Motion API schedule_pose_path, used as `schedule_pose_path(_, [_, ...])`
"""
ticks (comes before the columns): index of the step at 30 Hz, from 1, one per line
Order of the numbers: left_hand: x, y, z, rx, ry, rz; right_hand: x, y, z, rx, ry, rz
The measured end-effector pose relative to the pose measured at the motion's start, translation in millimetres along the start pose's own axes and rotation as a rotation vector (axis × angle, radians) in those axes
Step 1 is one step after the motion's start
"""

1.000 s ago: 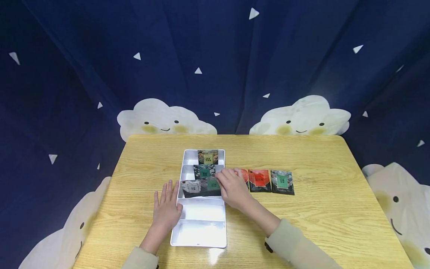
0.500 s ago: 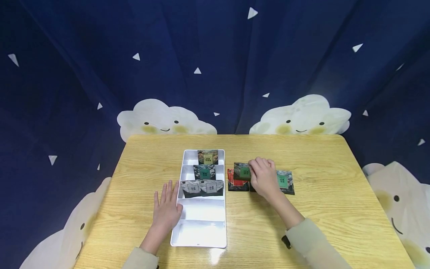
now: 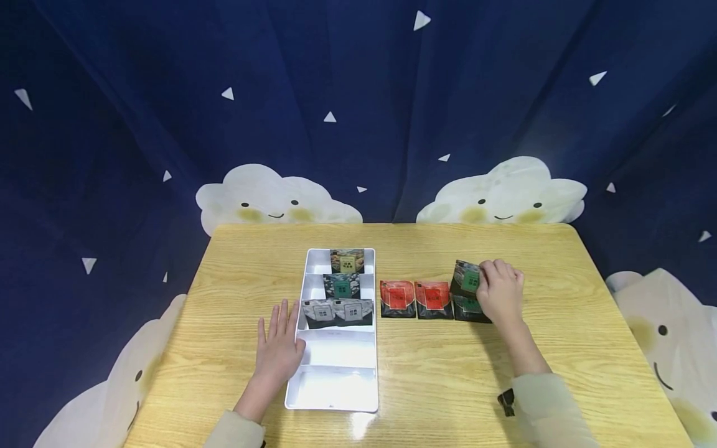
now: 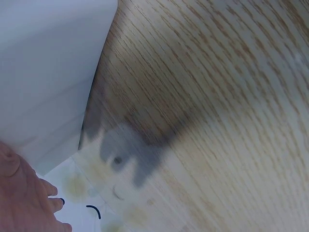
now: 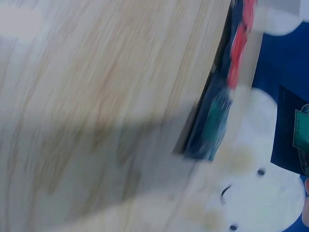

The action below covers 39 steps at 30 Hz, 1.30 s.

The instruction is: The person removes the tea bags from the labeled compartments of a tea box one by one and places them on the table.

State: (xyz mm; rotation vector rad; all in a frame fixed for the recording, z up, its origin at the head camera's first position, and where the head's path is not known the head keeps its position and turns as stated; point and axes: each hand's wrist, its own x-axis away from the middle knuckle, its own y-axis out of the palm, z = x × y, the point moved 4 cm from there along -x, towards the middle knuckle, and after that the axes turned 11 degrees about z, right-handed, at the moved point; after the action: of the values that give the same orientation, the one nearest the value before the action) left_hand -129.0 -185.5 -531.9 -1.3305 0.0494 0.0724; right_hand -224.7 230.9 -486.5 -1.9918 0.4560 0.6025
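Observation:
My right hand (image 3: 502, 292) pinches a dark sachet with a green label (image 3: 463, 277) by its right side. In the right wrist view that sachet (image 5: 285, 133) appears raised above the tabletop. Below it lies another green-label sachet (image 3: 472, 309), partly covered in the head view. Two red sachets, a left one (image 3: 398, 300) and a right one (image 3: 434, 301), continue the row to its left. My left hand (image 3: 278, 353) is flat with straight fingers, thumb against the left wall of a white divided tray (image 3: 377, 354).
The tray's back compartment has a yellow-label sachet (image 3: 346, 262). Behind the third divider space, two grey-label sachets (image 3: 337, 314) stand side by side; a green-label one (image 3: 341, 286) is in the second compartment. A dark blue curtain (image 3: 381, 93) hangs behind the wooden table (image 3: 426, 373).
My right hand has moved right from the tray's third compartment, past the red sachets, carrying the green-label sachet to above the matching one. My left hand has stayed in place.

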Motion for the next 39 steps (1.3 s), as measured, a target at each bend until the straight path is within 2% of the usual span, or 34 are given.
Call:
schedule_pose_path(4, [0.1, -0.5, 0.2, -0.002, -0.003, -0.004, 1, -8, 23, 0.042, 0.075, -0.036])
schedule_pose_path(10, [0.5, -1.9, 1.7, 0.010, -0.007, -0.008, 3, -16, 55, 0.115, 0.130, -0.067])
schedule_pose_path(14, [0.8, -0.8, 1.1, 0.002, -0.010, -0.006, 6, -19, 74, 0.154, 0.172, -0.123])
schedule_pose_path(20, [1.1, 0.2, 0.6, 0.003, -0.003, 0.005, 13, -19, 97, 0.209, 0.205, -0.250])
schedule_pose_path(27, [1.2, -1.2, 0.6, 0.007, -0.005, 0.010, 25, -6, 113, 0.286, 0.162, -0.370])
schedule_pose_path(35, [1.1, -1.7, 1.3, 0.008, -0.006, 0.006, 40, 17, 123, 0.314, 0.204, -0.405])
schedule_pose_path(39, [0.9, -1.6, 1.3, 0.002, -0.001, 0.011, 45, 25, 122, 0.312, 0.227, -0.394])
